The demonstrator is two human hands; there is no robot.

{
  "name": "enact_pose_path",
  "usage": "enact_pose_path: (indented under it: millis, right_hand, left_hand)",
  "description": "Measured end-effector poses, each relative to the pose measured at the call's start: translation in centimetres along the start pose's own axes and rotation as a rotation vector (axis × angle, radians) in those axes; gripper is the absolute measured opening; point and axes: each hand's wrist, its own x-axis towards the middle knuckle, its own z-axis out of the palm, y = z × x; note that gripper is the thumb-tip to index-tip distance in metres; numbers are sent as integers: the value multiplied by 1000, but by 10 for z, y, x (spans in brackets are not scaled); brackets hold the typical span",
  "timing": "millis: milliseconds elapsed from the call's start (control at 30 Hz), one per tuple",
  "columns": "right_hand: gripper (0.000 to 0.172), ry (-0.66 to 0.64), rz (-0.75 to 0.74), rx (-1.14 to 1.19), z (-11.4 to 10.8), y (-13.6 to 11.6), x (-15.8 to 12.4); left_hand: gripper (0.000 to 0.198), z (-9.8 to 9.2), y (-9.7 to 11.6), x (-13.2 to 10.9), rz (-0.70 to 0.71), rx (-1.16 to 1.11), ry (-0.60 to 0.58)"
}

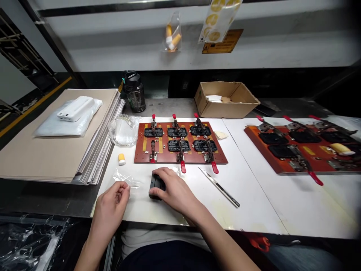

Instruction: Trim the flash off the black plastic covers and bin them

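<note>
At the front edge of the white work surface, my right hand (179, 190) grips a small black plastic part (154, 183), thumb on its near side and fingers over its far side. Thumb and forefinger of my left hand (108, 205) are pinched together at a thin clear plastic film (122, 176). Beyond both hands lies a reddish-brown fixture board (166, 158) with red-handled toggle clamps and several black plastic plates; its front-left position shows no plate. To the right of my right hand rests a slim metal craft knife (221, 189).
A yellow-and-white plug (121, 159) stands near a clear bag (124, 130). Paper sheets are stacked (56, 158) at left. A dark bottle (134, 92) and cardboard box (228, 107) stand behind. A second clamp board (284, 165) lies at right, a yellow sponge-like piece (341, 149) on it.
</note>
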Motion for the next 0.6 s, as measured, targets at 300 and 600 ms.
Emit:
enact_pose_path:
  millis: [300, 600]
  right_hand:
    - [20, 52, 286, -149, -15, -1, -25]
    - [17, 189, 223, 529, 0, 5, -46]
  left_hand:
    - [30, 19, -9, 18, -100, 29, -85]
    - [25, 34, 9, 11, 111, -4, -95]
